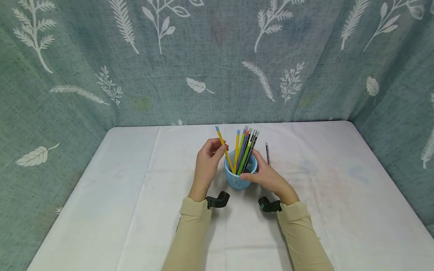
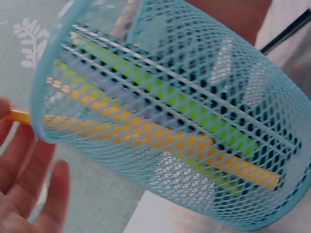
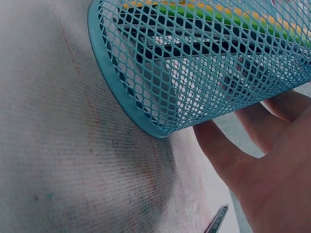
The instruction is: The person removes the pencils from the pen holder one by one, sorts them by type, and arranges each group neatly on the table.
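Note:
A light-blue mesh pencil cup (image 1: 236, 183) stands upright, with several yellow, green, purple and black pencils (image 1: 245, 152) leaning in it. Between thumb and fingers, my left hand (image 1: 207, 160) pinches a yellow pencil (image 1: 221, 137) with a blue end. Its lower part slants down inside the cup at the left side. My right hand (image 1: 271, 180) grips the cup from the right, thumb at the front and fingers round the far side. In the left wrist view, the mesh cup (image 2: 160, 160) fills most of the picture, the left fingers (image 2: 19, 165) near its rim.
A dark pencil (image 1: 268, 153) lies on the table just beyond the right hand; its end (image 3: 218, 216) shows in the right wrist view. White cloth (image 1: 162, 210) covers the table. A grey-green leaf-patterned curtain (image 1: 217, 105) hangs behind and at both sides.

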The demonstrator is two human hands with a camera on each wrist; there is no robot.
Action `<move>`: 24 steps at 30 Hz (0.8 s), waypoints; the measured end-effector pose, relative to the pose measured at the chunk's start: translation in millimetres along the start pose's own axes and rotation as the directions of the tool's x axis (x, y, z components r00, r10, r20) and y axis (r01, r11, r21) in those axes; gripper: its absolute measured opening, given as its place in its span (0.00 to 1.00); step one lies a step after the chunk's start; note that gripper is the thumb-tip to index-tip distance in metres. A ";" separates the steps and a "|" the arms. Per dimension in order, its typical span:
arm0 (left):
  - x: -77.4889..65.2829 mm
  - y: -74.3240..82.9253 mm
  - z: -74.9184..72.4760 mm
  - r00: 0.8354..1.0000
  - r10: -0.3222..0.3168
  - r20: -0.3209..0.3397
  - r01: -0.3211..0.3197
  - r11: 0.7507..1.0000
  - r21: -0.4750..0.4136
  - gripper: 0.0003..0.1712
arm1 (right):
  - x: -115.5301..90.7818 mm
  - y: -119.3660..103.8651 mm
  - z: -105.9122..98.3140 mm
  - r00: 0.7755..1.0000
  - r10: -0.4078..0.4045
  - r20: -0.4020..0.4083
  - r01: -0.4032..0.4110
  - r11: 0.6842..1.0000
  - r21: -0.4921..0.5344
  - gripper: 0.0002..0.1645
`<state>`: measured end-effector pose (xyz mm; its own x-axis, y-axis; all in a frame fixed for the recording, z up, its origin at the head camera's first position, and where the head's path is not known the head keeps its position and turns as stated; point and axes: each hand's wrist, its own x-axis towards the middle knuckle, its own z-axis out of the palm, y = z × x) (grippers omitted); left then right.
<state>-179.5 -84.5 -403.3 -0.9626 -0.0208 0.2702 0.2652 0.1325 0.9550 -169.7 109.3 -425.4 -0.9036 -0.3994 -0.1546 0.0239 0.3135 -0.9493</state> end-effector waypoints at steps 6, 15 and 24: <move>-6.3 24.3 -6.8 0.996 0.068 -0.053 -0.073 0.992 -0.105 0.14 | 0.2 1.3 1.7 1.000 -0.013 -0.015 0.013 1.000 -0.009 0.53; -8.4 38.1 -14.3 0.994 0.093 -0.056 -0.100 0.985 -0.138 0.15 | -0.1 -1.0 -0.7 1.000 -0.028 0.007 0.028 1.000 -0.003 0.53; -3.1 21.6 -21.3 0.983 0.111 -0.148 -0.141 0.969 -0.205 0.16 | -17.0 -26.6 0.5 0.999 -0.032 0.017 0.032 0.999 -0.001 0.53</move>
<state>-169.6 -102.7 -380.9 -0.9082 -0.1527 0.3898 0.4036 -0.0722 0.9121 -154.7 107.4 -397.7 -0.8965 -0.4238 -0.1288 -0.0053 0.3011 -0.9536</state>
